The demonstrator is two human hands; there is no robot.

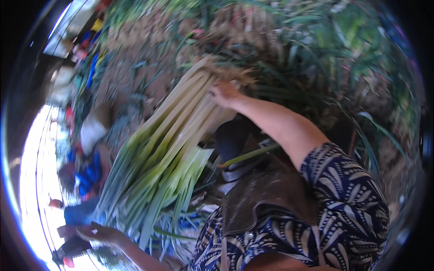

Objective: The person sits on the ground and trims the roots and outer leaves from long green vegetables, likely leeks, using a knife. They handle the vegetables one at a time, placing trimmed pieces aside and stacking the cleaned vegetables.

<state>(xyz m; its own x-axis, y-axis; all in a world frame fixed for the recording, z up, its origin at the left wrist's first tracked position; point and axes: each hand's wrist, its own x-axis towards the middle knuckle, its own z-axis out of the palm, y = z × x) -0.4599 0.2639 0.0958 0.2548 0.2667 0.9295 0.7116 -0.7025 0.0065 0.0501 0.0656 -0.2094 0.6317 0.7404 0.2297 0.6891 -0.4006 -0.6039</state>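
Note:
A large bundle of leeks (176, 135) lies slantwise before me, its pale roots at the top and its green leaves fanning down to the lower left. My right hand (225, 94) grips the white stalks just below the roots, fingers curled over the bundle's right side. My left hand (101, 234) is at the lower left, near the leaf tips. Its fingers are apart, and nothing shows in it. One loose green stem (251, 155) crosses above my dark apron (268, 193).
More leeks (251, 20) lie heaped along the top and right, roots and leaves mixed, somewhat blurred. Cut leaves litter the brown ground (159, 67). A pale sack-like thing (93, 128) stands at the left. Beyond it, blurred blue items (90, 172) sit near a bright opening.

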